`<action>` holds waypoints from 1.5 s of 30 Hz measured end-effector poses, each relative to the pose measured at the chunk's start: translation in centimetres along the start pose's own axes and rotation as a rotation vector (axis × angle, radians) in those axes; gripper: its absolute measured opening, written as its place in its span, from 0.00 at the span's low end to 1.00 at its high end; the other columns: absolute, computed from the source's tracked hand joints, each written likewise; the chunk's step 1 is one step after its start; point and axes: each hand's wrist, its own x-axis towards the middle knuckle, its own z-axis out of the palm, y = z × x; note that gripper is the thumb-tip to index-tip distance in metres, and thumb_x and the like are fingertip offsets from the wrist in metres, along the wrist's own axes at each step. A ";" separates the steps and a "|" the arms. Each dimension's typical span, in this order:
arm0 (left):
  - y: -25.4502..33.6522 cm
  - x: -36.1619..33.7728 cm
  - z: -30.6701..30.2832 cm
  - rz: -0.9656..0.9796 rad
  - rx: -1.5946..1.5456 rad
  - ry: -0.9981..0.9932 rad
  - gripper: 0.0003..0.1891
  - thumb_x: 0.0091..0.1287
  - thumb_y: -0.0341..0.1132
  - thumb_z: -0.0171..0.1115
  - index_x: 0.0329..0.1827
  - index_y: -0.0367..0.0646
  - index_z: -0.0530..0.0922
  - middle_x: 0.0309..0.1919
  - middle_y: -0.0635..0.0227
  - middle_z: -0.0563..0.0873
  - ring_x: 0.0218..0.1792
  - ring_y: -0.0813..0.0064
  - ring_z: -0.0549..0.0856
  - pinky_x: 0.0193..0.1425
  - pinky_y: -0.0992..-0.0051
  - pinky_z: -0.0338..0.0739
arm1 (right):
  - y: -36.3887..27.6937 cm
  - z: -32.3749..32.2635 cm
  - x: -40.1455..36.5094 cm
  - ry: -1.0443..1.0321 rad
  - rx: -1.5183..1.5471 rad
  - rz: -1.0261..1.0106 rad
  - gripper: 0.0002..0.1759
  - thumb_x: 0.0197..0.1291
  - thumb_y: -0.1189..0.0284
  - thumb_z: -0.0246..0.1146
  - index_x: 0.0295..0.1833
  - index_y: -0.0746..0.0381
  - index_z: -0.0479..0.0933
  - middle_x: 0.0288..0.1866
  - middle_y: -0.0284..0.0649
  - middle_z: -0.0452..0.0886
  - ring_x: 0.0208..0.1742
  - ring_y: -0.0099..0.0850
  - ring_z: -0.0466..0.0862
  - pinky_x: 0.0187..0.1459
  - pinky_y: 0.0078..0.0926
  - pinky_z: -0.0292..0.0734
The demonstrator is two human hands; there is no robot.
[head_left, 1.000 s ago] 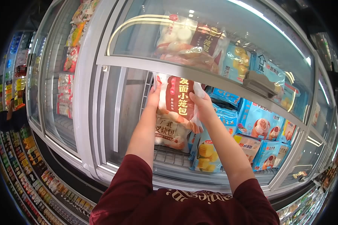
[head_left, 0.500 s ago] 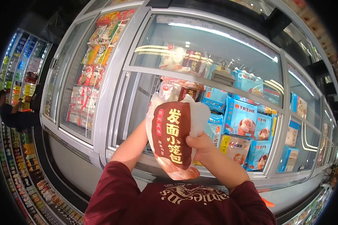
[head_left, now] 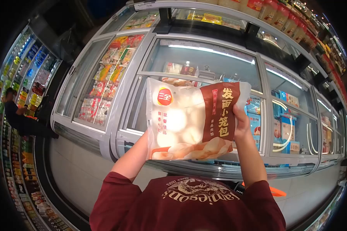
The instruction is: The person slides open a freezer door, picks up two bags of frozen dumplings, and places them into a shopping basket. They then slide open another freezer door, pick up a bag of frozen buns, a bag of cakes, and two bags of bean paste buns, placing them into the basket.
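Observation:
A clear plastic bag of frozen buns (head_left: 183, 119) is held up in front of my chest, its face turned toward me. Round white buns show through the left part; a dark red panel with yellow characters covers the right. My right hand (head_left: 241, 122) is closed on the bag's right edge, thumb on the front. My left forearm (head_left: 134, 158) reaches to the lower left edge, where the bag hides the left hand and its fingers; it supports that side. Behind the bag stands a glass-fronted freezer (head_left: 208, 57), with similar bun packs (head_left: 181, 68) inside.
Blue packages (head_left: 254, 119) sit in the freezer at right, and red and yellow bags (head_left: 115, 65) in the section at left. Jars (head_left: 273, 13) line the shelf above. A person (head_left: 17, 113) is by the drinks shelves (head_left: 31, 57) at far left. Something orange (head_left: 277, 191) lies near my right elbow.
The bag has turned from an angled, narrow view to facing me broadly, showing the buns and logo. My right hand has moved up and right with its edge, and the view has shifted.

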 end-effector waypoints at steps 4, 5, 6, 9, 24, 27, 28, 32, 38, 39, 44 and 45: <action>1.7 -1.2 2.7 0.180 0.131 0.135 0.20 0.58 0.37 0.57 0.52 0.40 0.67 0.41 0.62 0.78 0.39 0.71 0.79 0.42 0.71 0.76 | 0.7 -0.1 -1.6 0.144 -0.344 -0.196 0.22 0.59 0.67 0.52 0.57 0.64 0.61 0.50 0.39 0.72 0.46 0.29 0.76 0.48 0.27 0.71; 2.0 -1.6 3.4 0.228 0.147 0.172 0.20 0.58 0.37 0.57 0.52 0.40 0.67 0.41 0.62 0.78 0.40 0.71 0.79 0.43 0.71 0.76 | 1.0 -0.5 -1.8 0.215 -0.435 -0.264 0.21 0.59 0.68 0.52 0.57 0.64 0.61 0.50 0.38 0.72 0.46 0.28 0.76 0.47 0.25 0.71; 2.3 -1.9 4.0 0.271 0.156 0.207 0.21 0.58 0.37 0.57 0.52 0.40 0.67 0.41 0.62 0.78 0.40 0.71 0.79 0.43 0.71 0.76 | 1.1 -0.5 -1.9 0.231 -0.458 -0.335 0.19 0.60 0.69 0.50 0.55 0.64 0.62 0.48 0.38 0.74 0.45 0.28 0.76 0.47 0.24 0.71; 3.1 -2.4 5.5 0.360 0.164 0.281 0.21 0.58 0.37 0.57 0.53 0.40 0.66 0.42 0.61 0.78 0.40 0.71 0.79 0.43 0.71 0.76 | 0.6 -2.0 -1.7 0.370 -0.363 -0.310 0.16 0.61 0.69 0.48 0.54 0.64 0.64 0.47 0.38 0.74 0.46 0.28 0.76 0.47 0.26 0.71; 0.6 -3.8 10.0 0.249 -0.211 -0.078 0.27 0.57 0.41 0.58 0.58 0.39 0.62 0.49 0.57 0.74 0.48 0.66 0.77 0.51 0.68 0.73 | -3.2 8.4 -9.8 0.381 0.225 -0.137 0.16 0.62 0.67 0.46 0.50 0.67 0.66 0.46 0.50 0.74 0.45 0.38 0.77 0.48 0.36 0.74; -2.0 -2.7 11.1 0.081 -0.358 -0.251 0.28 0.58 0.42 0.57 0.58 0.39 0.61 0.50 0.56 0.73 0.49 0.65 0.76 0.52 0.67 0.72 | -3.2 7.7 -10.8 0.518 0.266 -0.130 0.15 0.61 0.70 0.46 0.49 0.68 0.66 0.45 0.50 0.75 0.43 0.39 0.78 0.46 0.36 0.75; -2.7 -2.5 11.5 0.023 -0.396 -0.302 0.28 0.58 0.43 0.56 0.58 0.39 0.61 0.50 0.56 0.73 0.49 0.65 0.75 0.52 0.67 0.71 | -3.1 7.8 -11.4 0.591 0.158 -0.169 0.14 0.61 0.70 0.46 0.47 0.69 0.66 0.43 0.50 0.75 0.42 0.39 0.78 0.43 0.35 0.77; -3.5 -2.9 11.8 -0.157 -0.517 -0.471 0.28 0.59 0.44 0.55 0.59 0.39 0.61 0.52 0.55 0.72 0.51 0.63 0.74 0.53 0.66 0.70 | -1.6 4.1 -14.2 0.712 -0.032 -0.335 0.14 0.61 0.69 0.47 0.46 0.69 0.66 0.42 0.48 0.75 0.40 0.38 0.79 0.41 0.35 0.77; -2.9 -6.1 9.7 -0.216 -0.516 -0.484 0.28 0.60 0.46 0.53 0.59 0.39 0.60 0.54 0.54 0.70 0.53 0.62 0.72 0.56 0.65 0.69 | 0.1 11.4 -18.6 0.979 -0.034 -0.437 0.14 0.61 0.70 0.46 0.49 0.68 0.66 0.43 0.46 0.75 0.41 0.36 0.78 0.42 0.34 0.77; -2.7 -6.7 9.7 -0.205 -0.481 -0.468 0.28 0.60 0.46 0.52 0.60 0.39 0.60 0.54 0.54 0.70 0.54 0.62 0.72 0.56 0.65 0.68 | 0.0 11.6 -19.5 0.984 -0.030 -0.448 0.14 0.61 0.70 0.46 0.49 0.68 0.65 0.43 0.48 0.75 0.41 0.37 0.79 0.41 0.35 0.78; -2.6 -8.6 13.5 -0.130 -0.030 -0.430 0.28 0.60 0.43 0.53 0.59 0.36 0.60 0.54 0.55 0.70 0.54 0.62 0.72 0.57 0.66 0.68 | -0.5 9.9 -28.1 0.467 -0.143 -0.456 0.19 0.60 0.66 0.51 0.53 0.67 0.64 0.48 0.48 0.73 0.45 0.36 0.77 0.46 0.35 0.76; -2.8 -9.5 15.6 -0.108 0.007 -0.437 0.27 0.60 0.42 0.53 0.59 0.35 0.61 0.54 0.55 0.70 0.53 0.62 0.73 0.56 0.66 0.68 | -0.5 10.3 -30.1 0.493 -0.162 -0.491 0.19 0.60 0.66 0.51 0.53 0.66 0.64 0.48 0.47 0.73 0.45 0.36 0.77 0.46 0.35 0.75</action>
